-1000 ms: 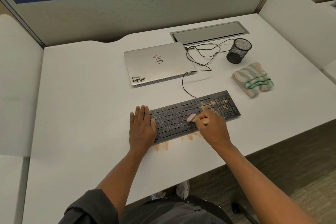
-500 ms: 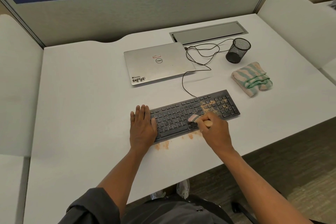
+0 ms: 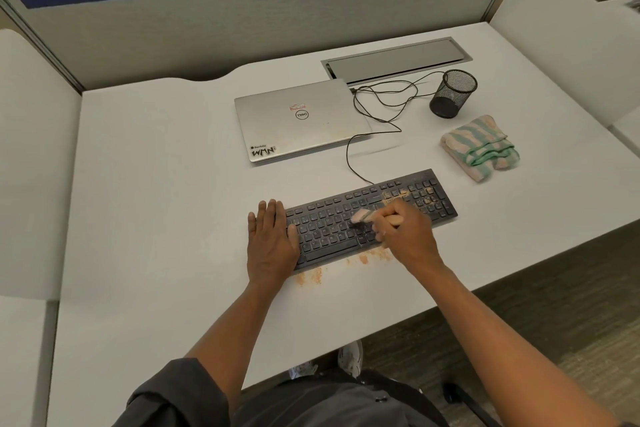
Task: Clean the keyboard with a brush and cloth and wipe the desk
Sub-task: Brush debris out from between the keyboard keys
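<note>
A black keyboard (image 3: 332,218) lies near the front of the white desk (image 3: 156,184), with orange-tan dust on its right keys. My right hand (image 3: 408,236) grips a small brush (image 3: 362,217) with pale bristles and a wooden handle; the bristles touch the keys at the keyboard's middle. My left hand (image 3: 272,241) lies flat, palm down, over the keyboard's left end. Patches of orange dust (image 3: 310,277) sit on the desk along the keyboard's front edge. A folded cloth (image 3: 479,147) with green and cream stripes rests to the right, behind the keyboard.
A shut silver laptop (image 3: 298,120) lies behind the keyboard. The keyboard's black cable (image 3: 377,104) loops toward a metal cable hatch (image 3: 394,59). A black mesh cup (image 3: 452,94) stands at the back right. Grey partition panels enclose the desk at the back and both sides.
My right hand has shifted the brush slightly across the middle keys, with bristles blurred from the stroke. My left hand has stayed flat on the keyboard's left end.
</note>
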A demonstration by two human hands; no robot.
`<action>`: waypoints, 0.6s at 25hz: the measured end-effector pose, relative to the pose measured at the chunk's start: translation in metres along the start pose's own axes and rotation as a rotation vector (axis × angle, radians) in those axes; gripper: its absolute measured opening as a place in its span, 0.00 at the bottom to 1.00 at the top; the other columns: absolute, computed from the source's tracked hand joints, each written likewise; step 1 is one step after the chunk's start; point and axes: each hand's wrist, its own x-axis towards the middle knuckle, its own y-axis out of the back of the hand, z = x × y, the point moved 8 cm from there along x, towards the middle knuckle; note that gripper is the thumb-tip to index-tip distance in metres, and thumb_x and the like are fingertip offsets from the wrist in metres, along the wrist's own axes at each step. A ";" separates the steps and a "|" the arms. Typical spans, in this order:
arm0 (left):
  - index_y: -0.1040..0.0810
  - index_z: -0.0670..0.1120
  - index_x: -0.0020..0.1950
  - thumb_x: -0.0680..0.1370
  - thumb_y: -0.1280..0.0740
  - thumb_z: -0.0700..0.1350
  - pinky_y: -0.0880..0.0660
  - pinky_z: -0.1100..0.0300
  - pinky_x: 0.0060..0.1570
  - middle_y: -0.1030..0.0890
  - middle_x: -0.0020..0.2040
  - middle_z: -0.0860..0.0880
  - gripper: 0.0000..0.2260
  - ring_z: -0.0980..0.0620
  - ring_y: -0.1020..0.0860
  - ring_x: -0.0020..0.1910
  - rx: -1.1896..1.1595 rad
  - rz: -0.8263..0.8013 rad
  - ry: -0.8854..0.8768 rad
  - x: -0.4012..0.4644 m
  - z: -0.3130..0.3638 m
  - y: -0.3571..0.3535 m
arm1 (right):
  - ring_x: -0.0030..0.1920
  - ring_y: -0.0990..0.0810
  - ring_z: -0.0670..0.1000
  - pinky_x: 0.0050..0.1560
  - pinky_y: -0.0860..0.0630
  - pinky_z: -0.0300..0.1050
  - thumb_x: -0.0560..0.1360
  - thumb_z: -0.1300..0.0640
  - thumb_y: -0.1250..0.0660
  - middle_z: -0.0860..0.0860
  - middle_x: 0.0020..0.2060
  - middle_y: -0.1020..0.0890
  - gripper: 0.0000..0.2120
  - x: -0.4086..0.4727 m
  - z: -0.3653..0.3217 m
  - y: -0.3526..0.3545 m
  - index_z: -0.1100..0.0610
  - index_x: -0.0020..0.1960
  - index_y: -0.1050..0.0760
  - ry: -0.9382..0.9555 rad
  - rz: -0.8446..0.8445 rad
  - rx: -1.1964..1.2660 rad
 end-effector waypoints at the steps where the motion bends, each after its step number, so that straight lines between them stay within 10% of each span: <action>1: 0.40 0.39 0.80 0.80 0.57 0.55 0.57 0.48 0.80 0.37 0.80 0.41 0.33 0.43 0.45 0.81 0.000 0.002 -0.002 0.000 0.000 0.000 | 0.36 0.17 0.49 0.33 0.19 0.43 0.77 0.56 0.30 0.50 0.39 0.17 0.03 0.001 0.002 -0.003 0.54 0.45 0.22 -0.008 -0.018 -0.018; 15: 0.40 0.39 0.80 0.80 0.57 0.55 0.58 0.49 0.80 0.37 0.80 0.41 0.33 0.43 0.45 0.81 -0.003 0.012 0.005 0.000 0.000 0.002 | 0.34 0.17 0.50 0.36 0.17 0.48 0.77 0.56 0.32 0.51 0.34 0.17 0.06 0.030 -0.011 0.009 0.55 0.43 0.21 -0.077 0.032 -0.223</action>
